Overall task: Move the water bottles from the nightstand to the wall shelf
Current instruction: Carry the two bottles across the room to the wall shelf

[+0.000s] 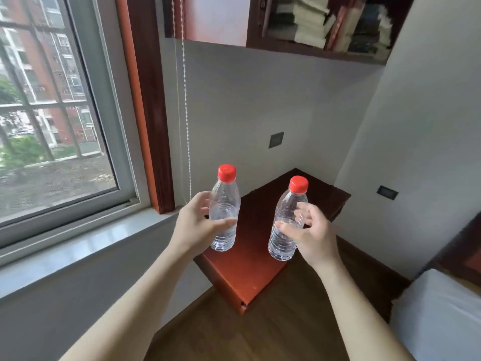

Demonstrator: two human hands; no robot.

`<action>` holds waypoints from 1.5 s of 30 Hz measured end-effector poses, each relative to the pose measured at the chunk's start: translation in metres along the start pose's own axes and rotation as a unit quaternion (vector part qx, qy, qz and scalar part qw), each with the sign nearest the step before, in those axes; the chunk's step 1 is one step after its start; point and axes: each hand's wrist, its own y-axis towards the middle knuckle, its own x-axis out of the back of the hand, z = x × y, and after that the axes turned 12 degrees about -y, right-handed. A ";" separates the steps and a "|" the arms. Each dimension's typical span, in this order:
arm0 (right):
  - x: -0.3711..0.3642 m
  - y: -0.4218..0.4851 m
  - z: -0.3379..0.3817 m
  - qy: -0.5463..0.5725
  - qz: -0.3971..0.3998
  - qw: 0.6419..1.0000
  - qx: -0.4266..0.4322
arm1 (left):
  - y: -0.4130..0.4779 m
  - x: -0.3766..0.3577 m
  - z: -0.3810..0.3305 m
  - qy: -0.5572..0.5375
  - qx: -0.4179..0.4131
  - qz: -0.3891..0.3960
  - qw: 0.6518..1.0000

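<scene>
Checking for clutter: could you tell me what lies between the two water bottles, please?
Only bare nightstand top lies between the left bottle and right bottle, as the head view shows.
</scene>
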 end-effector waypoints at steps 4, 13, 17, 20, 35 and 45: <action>-0.031 0.063 -0.022 -0.008 0.027 1.000 -0.004 | 0.057 -0.018 0.032 0.010 0.018 -0.018 1.000; -0.087 0.194 -0.065 0.010 0.136 0.991 0.008 | 0.137 -0.045 0.077 0.050 0.071 -0.092 0.992; -0.118 0.242 -0.095 0.017 0.205 0.978 0.037 | 0.151 -0.065 0.106 0.080 0.088 -0.157 0.981; -0.139 0.268 -0.120 0.020 0.262 0.963 0.061 | 0.152 -0.084 0.129 0.092 0.109 -0.212 0.967; -0.207 0.312 -0.217 0.026 0.406 0.909 0.091 | 0.144 -0.147 0.224 0.090 0.194 -0.328 0.920; -0.220 0.323 -0.247 0.039 0.429 0.898 0.086 | 0.145 -0.165 0.257 0.076 0.208 -0.338 0.915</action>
